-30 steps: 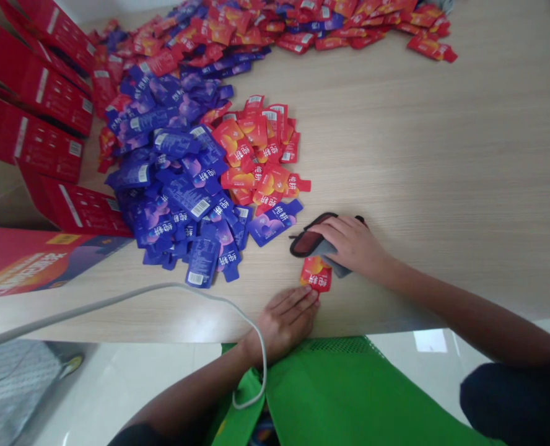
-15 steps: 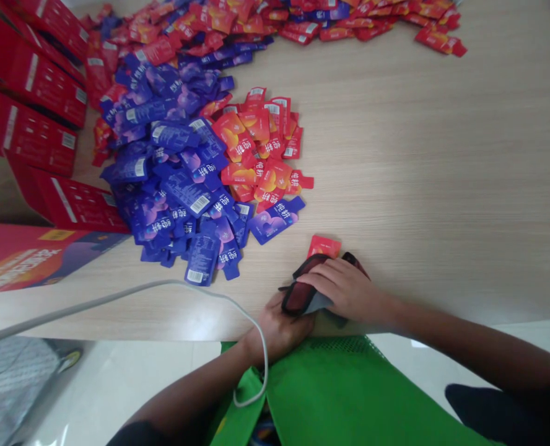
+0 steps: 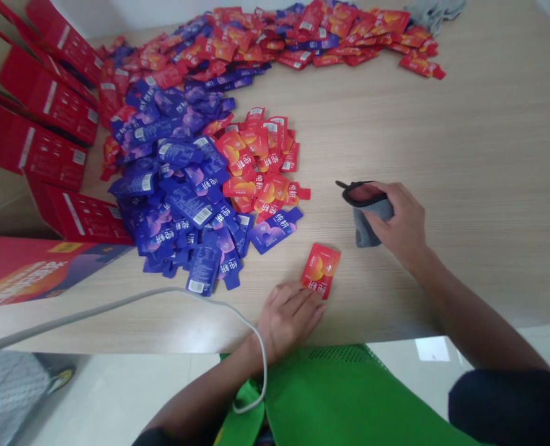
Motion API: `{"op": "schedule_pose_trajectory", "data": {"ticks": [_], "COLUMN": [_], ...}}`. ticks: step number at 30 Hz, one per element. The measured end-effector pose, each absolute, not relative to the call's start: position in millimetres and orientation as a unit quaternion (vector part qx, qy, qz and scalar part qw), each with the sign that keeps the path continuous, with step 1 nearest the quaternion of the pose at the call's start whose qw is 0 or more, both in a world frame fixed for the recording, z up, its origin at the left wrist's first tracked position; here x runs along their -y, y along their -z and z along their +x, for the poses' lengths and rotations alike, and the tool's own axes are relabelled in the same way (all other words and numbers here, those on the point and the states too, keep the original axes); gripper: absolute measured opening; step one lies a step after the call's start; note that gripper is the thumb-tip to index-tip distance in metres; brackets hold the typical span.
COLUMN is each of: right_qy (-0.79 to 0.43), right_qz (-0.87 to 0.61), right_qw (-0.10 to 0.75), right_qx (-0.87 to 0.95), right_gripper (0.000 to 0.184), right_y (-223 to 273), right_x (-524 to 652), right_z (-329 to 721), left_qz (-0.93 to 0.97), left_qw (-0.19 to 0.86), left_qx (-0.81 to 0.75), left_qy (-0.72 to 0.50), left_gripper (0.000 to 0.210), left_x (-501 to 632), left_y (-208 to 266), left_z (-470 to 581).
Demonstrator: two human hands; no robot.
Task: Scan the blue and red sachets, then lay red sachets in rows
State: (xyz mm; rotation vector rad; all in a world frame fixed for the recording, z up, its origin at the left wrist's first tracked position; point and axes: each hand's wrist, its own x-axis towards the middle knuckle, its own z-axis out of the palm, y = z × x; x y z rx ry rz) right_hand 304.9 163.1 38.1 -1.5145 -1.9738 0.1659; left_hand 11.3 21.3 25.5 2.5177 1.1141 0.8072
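My right hand [image 3: 402,226] is closed round a small grey fabric pouch [image 3: 372,226] with a black rim and a reddish inside, its mouth gaping upward. Near the table's front edge, my left hand [image 3: 287,316] has its fingers together over the lower end of a red sachet [image 3: 320,265] with an orange print. Those fingertips partly hide the sachet's end, while the rest lies flat on the table. A single blue-purple sachet [image 3: 275,230] lies beyond my left hand, at the edge of a pile of red sachets [image 3: 259,167].
Blue sachets [image 3: 186,204] are heaped at the left. A long mixed heap of sachets [image 3: 238,40] runs along the back, with grey cloth [image 3: 435,12] at its right end. Red boxes [image 3: 47,152] line the left side. A pale cable [image 3: 173,289] crosses over my left forearm.
My right hand has carried the pouch away from my left hand, to the right and farther back. More of the red sachet is now uncovered, with my left fingers over its lower end.
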Motion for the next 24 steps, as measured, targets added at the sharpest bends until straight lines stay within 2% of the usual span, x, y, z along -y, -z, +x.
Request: {"op": "schedule_pose_trajectory", "data": {"ticks": [2, 7, 12, 18, 21, 24], "right_qy": [-0.062, -0.076, -0.083, -0.115, -0.126, -0.137], "right_qz": [-0.592, -0.614, -0.614, -0.612, -0.614, -0.611], "right_qw": [0.345, 0.356, 0.347, 0.374, 0.376, 0.379], "right_qx": [0.726, 0.700, 0.704, 0.688, 0.682, 0.681], "right_gripper": [0.043, 0.041, 0.039, 0.038, 0.039, 0.039], "right_y": [-35, -14, 1, 3, 3, 5], "right_x": [-158, -149, -150, -153, -153, -153], "right_z": [311, 318, 322, 324, 324, 325], "left_qz": [0.855, 0.835, 0.839, 0.826, 0.841, 0.851], "left_qw": [0.135, 0.132, 0.156, 0.252, 0.277, 0.324], "left_qx": [-0.427, -0.501, -0.509, -0.492, -0.449, -0.391], "left_qy": [-0.260, -0.184, -0.115, -0.111, -0.123, -0.136], "left_gripper": [0.033, 0.073, 0.068, 0.100, 0.097, 0.075], "left_x": [-36, -71, -90, -108, -114, -119], "left_y": [-28, -28, -23, -9, -1, -5], "left_z": [22, 50, 60, 58, 55, 52]}}
